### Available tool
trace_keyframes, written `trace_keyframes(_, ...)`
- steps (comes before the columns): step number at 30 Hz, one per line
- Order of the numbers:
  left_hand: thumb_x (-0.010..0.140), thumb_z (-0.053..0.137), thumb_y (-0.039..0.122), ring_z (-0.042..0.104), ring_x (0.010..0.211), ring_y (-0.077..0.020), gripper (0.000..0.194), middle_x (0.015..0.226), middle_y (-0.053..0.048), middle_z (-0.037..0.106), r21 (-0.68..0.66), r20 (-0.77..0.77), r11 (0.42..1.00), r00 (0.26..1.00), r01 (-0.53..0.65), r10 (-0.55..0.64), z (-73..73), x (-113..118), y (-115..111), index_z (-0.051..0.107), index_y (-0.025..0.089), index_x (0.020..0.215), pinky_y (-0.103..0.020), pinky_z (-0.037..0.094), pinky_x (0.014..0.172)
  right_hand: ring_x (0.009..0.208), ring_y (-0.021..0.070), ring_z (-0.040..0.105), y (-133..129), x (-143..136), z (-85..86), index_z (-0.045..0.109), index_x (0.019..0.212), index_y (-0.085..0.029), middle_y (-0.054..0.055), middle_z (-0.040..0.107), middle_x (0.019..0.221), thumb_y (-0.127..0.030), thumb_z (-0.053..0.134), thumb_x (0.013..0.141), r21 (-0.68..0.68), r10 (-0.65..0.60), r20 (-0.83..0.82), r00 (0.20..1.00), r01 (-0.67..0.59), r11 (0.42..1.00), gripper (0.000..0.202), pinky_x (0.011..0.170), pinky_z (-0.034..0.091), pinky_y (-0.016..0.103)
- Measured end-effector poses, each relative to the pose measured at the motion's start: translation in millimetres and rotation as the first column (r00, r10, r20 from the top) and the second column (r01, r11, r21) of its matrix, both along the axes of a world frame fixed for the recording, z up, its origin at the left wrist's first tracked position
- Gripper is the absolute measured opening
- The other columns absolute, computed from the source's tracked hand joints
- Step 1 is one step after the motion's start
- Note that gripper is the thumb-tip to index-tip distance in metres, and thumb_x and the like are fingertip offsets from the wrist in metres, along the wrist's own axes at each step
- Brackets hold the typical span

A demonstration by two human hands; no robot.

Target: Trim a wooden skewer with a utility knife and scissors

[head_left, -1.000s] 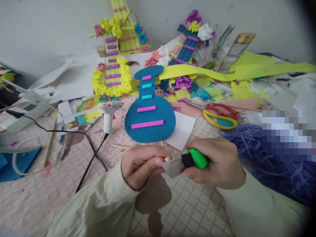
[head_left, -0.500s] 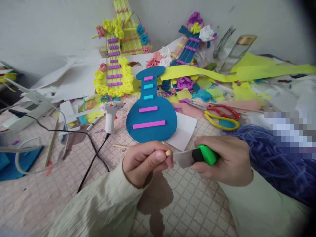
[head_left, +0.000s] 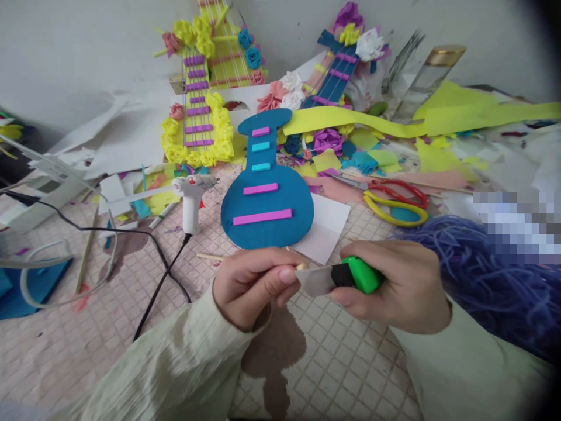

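My left hand (head_left: pixel 258 285) is closed around a thin wooden stick (head_left: pixel 302 266). Only the stick's pale tip shows past the thumb, and a piece of its length pokes out at the left. In my right hand (head_left: pixel 398 286) is a green and black utility knife (head_left: pixel 362 275), gripped by the handle with its blade out. The blade's end meets the stick's tip beside my left thumb. Just beyond both hands lies a blue guitar-shaped cutout (head_left: pixel 267 204) bearing pink and light blue bars.
A white glue gun (head_left: pixel 190 204) with a black cord stands left of the cutout. Scissors (head_left: pixel 397 202) with red and yellow handles lie at right, above blue-violet strands (head_left: pixel 473 280). Decorated paper guitars (head_left: pixel 197 111), paper scraps and a gold-capped bottle (head_left: pixel 438 70) are at the back.
The knife in my right hand has moved left, and its blade now reaches the stick's tip. My left hand still holds the stick. The whole view has shifted slightly.
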State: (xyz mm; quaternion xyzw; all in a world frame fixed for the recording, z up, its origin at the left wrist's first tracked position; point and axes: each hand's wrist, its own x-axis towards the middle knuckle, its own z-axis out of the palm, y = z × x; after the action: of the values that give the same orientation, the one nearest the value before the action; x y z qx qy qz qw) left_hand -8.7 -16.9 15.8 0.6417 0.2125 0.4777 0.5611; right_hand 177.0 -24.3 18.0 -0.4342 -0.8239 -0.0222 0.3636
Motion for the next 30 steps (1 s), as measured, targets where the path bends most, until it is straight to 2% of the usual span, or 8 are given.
trace_keyframes(9,0.085,0.047,0.021,0.04,0.046,-0.0058,0.019,0.05,0.003,0.043,0.054,-0.077,0.997,0.995,-0.054,0.058,-1.9,-2.1,1.0,0.061,0.013,0.075,-0.017,0.034,0.044,0.037,0.0076,0.041,-1.0,-1.3,1.5,0.053,0.056,-0.018,-0.003,0.043,0.04,-0.054,0.043,0.077,-0.069,0.009,0.018,1.0,-0.008,0.998,0.043,0.039,0.031,0.022)
trace_keyframes(15,0.085,0.045,0.021,0.047,0.054,-0.0095,0.019,0.058,-0.001,0.053,0.306,-0.182,0.948,0.972,-0.09,0.151,-3.6,-5.3,7.2,0.061,0.013,0.084,-0.021,0.039,0.051,0.036,0.0064,0.037,-2.6,-2.8,-0.3,0.053,0.056,-0.017,-0.005,0.039,0.04,-0.055,0.042,0.078,-0.139,0.008,0.001,1.0,-0.007,0.99,0.044,0.038,0.027,0.021)
trace_keyframes(20,0.086,0.042,0.022,0.049,0.054,-0.0107,0.022,0.057,-0.004,0.057,0.45,-0.248,0.89,0.946,-0.081,0.211,0.5,-6.0,10.6,0.06,0.01,0.082,-0.022,0.04,0.049,0.037,0.0055,0.033,-4.0,-5.3,-1.7,0.049,0.051,-0.017,-0.005,0.034,0.041,-0.056,0.042,0.077,-0.193,-0.002,-0.022,1.0,-0.003,0.981,0.047,0.038,0.025,0.021)
trace_keyframes(26,0.087,0.041,0.026,0.048,0.054,-0.0098,0.025,0.059,-0.003,0.055,0.424,-0.201,0.901,0.96,-0.096,0.197,1.5,-5.4,7.6,0.06,0.012,0.079,-0.022,0.039,0.05,0.039,0.0056,0.034,-7.8,-8.5,-4.7,0.051,0.054,-0.016,-0.004,0.038,0.043,-0.058,0.042,0.076,-0.21,-0.015,-0.124,0.992,-0.011,0.978,0.048,0.04,0.025,0.021)
trace_keyframes(30,0.086,0.044,0.026,0.046,0.054,-0.0093,0.026,0.056,-0.003,0.053,0.371,-0.157,0.925,0.976,-0.084,0.152,1.2,-4.3,7.9,0.059,0.01,0.073,-0.022,0.038,0.049,0.039,0.0056,0.035,-10.3,-10.6,-0.3,0.051,0.055,-0.017,-0.004,0.04,0.043,-0.057,0.041,0.077,-0.188,0.008,-0.089,0.996,-0.025,0.982,0.048,0.039,0.026,0.02)
